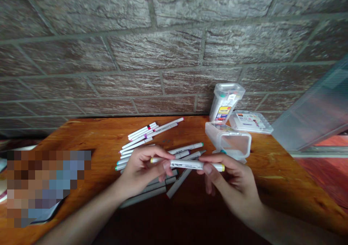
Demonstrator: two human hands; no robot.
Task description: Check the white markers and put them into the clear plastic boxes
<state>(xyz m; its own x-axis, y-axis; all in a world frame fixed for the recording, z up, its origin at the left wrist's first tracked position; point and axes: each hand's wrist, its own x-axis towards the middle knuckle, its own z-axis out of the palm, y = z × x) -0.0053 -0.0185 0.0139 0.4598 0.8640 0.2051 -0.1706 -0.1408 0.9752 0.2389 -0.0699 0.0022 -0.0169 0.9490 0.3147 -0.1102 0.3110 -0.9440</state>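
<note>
A white marker pen [186, 164] with yellow ends is held level between both hands, its printed side facing me. My left hand [145, 168] pinches it near one end with thumb and fingers. Toward the other end, my right hand [233, 183] grips it the same way. Beneath and behind the hands lie several loose markers [154, 188] with coloured ends, partly hidden by my left hand. Farther back, a group of slimmer white pens [148, 132] with pink, red and purple parts rests on the wooden table [89, 136].
At the back right stands a clear plastic box [225, 103] with a label and pens inside. An open clear box [233, 139] lies on its side before it, beside a flat clear case [251, 122]. A brick wall [174, 49] rises behind the table. The left side is pixelated.
</note>
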